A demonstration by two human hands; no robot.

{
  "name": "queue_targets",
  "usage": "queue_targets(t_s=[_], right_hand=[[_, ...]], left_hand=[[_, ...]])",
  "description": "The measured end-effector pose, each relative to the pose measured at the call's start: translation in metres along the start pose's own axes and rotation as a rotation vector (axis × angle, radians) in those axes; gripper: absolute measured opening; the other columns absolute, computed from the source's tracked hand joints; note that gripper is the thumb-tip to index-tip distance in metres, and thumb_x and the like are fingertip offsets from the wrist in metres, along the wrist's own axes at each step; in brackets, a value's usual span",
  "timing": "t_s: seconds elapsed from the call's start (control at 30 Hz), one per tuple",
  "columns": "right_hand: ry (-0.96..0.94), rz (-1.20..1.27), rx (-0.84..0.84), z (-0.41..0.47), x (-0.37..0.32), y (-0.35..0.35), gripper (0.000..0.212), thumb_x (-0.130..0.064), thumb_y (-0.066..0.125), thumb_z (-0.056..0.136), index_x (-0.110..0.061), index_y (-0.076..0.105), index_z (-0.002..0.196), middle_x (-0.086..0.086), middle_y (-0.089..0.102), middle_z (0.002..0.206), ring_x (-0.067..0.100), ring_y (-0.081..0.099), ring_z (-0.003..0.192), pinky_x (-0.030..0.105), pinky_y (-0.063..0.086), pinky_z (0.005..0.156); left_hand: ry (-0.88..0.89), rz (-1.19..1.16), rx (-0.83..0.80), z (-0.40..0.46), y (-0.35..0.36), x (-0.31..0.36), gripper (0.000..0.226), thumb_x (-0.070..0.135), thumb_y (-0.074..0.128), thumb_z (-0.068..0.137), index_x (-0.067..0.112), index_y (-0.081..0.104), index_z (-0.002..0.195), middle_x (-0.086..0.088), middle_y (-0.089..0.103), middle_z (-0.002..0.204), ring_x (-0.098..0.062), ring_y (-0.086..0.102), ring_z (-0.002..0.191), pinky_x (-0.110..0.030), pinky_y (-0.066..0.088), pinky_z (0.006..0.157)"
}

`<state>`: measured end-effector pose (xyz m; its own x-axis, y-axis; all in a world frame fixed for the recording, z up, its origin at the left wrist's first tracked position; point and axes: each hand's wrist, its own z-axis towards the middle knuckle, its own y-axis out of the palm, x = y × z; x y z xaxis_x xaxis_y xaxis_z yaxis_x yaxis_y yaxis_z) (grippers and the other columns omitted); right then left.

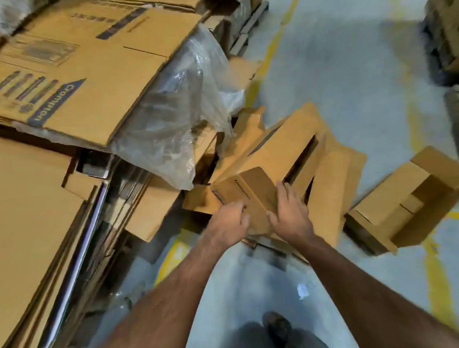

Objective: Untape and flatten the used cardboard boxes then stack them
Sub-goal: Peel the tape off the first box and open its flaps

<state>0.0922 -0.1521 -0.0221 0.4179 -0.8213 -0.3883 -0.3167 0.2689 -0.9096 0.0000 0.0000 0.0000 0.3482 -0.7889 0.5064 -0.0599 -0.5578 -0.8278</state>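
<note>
While both hands are working the small printed box (247,197) on the floor pile, we are reading this as mid-task. That box is sitting on top of a loose heap of partly collapsed boxes (296,148), low in the middle of the view, just ahead of our feet. Our left hand (230,223) is curling its fingers over the near left corner of the box, grip clamped on the cardboard. Our right hand (290,213) is lying across the right face, thumb hooked on the near edge, fingers spread over the panel, so it is pressing and holding at once. Tape is not showing on this box; we cannot tell if any is left.

To the right, another box (412,197) is standing still formed, flaps open, on the grey floor (337,59). To the left, big flattened sheets (64,76) are already lying stacked, with a crumpled plastic wrap (182,117) draped off their edge, and more flat board (24,213) is lying nearer us. So we are judging a good share as flattened and stacked, while the box in hand, the heap under it and the right-hand box are still waiting.
</note>
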Motion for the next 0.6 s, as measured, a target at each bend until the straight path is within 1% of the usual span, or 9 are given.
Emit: queue_targets(t_s=[0.07,0.13,0.23,0.3,0.37,0.4,0.47,0.53,0.6], right_hand=[[0.103,0.01,-0.011,0.008,0.006,0.002,0.095,-0.035,0.068,0.088,-0.017,0.005,0.157,0.01,0.026,0.159,0.029,0.025,0.146,0.052,0.027,0.116],[0.245,0.084,-0.037,0.018,0.014,0.005,0.099,-0.037,0.074,0.083,-0.017,0.009,0.156,0.01,0.038,0.152,0.031,0.035,0.14,0.052,0.032,0.113],[0.386,0.146,-0.061,0.039,0.025,0.015,0.09,-0.043,0.075,0.081,-0.018,0.023,0.15,0.012,0.054,0.135,0.035,0.052,0.123,0.052,0.044,0.102],[0.346,0.124,-0.143,0.052,0.038,0.02,0.066,-0.059,0.065,0.082,-0.023,0.043,0.133,0.006,0.064,0.111,0.029,0.063,0.102,0.049,0.054,0.088],[0.221,0.055,-0.275,0.064,0.049,0.022,0.062,-0.076,0.045,0.083,-0.025,0.058,0.114,-0.002,0.066,0.09,0.019,0.066,0.081,0.042,0.06,0.073],[0.178,0.018,-0.311,0.072,0.051,0.018,0.054,-0.07,0.046,0.088,-0.024,0.062,0.11,-0.003,0.066,0.087,0.018,0.066,0.078,0.04,0.061,0.07],[0.134,0.014,-0.291,0.086,0.049,-0.002,0.031,-0.044,0.051,0.098,-0.021,0.063,0.114,0.002,0.067,0.093,0.021,0.065,0.084,0.042,0.059,0.076],[0.113,0.054,-0.251,0.099,0.044,-0.022,0.027,-0.034,0.049,0.102,-0.018,0.061,0.119,0.006,0.066,0.1,0.024,0.064,0.09,0.042,0.056,0.079],[0.065,0.078,-0.172,0.113,0.04,-0.039,0.025,-0.029,0.047,0.103,-0.017,0.061,0.119,0.005,0.065,0.099,0.022,0.062,0.087,0.036,0.052,0.072]], left_hand=[[-0.026,-0.003,-0.042,0.0,0.004,-0.006,0.038,0.04,0.041,0.089,0.018,0.056,0.116,-0.005,0.063,0.115,-0.024,0.059,0.107,-0.042,0.051,0.089],[-0.015,0.072,-0.078,-0.002,0.007,-0.012,0.042,0.04,0.04,0.09,0.021,0.055,0.123,-0.003,0.06,0.123,-0.023,0.055,0.114,-0.042,0.049,0.094],[-0.026,0.139,-0.071,0.002,0.011,-0.026,0.043,0.037,0.044,0.094,0.021,0.049,0.134,-0.001,0.056,0.132,-0.023,0.048,0.121,-0.042,0.044,0.099],[-0.066,0.151,-0.067,0.004,0.009,-0.028,0.043,0.038,0.045,0.095,0.02,0.049,0.134,-0.003,0.056,0.131,-0.024,0.048,0.121,-0.042,0.045,0.098],[-0.099,0.157,-0.064,0.008,0.006,-0.025,0.042,0.038,0.045,0.095,0.019,0.05,0.133,-0.004,0.057,0.128,-0.025,0.048,0.119,-0.042,0.045,0.096],[-0.115,0.142,-0.052,0.011,0.003,-0.021,0.041,0.037,0.045,0.096,0.018,0.05,0.132,-0.004,0.058,0.127,-0.026,0.049,0.118,-0.042,0.045,0.096],[-0.138,0.115,-0.013,0.02,0.0,-0.014,0.041,0.036,0.045,0.095,0.017,0.051,0.13,-0.005,0.059,0.125,-0.026,0.051,0.118,-0.043,0.046,0.096],[-0.154,0.095,0.013,0.029,-0.002,-0.002,0.044,0.035,0.046,0.094,0.016,0.051,0.133,-0.006,0.059,0.129,-0.026,0.053,0.119,-0.043,0.047,0.098],[-0.138,0.084,0.043,0.039,-0.002,0.014,0.044,0.033,0.049,0.094,0.015,0.051,0.134,-0.007,0.06,0.129,-0.025,0.055,0.118,-0.041,0.047,0.098]])
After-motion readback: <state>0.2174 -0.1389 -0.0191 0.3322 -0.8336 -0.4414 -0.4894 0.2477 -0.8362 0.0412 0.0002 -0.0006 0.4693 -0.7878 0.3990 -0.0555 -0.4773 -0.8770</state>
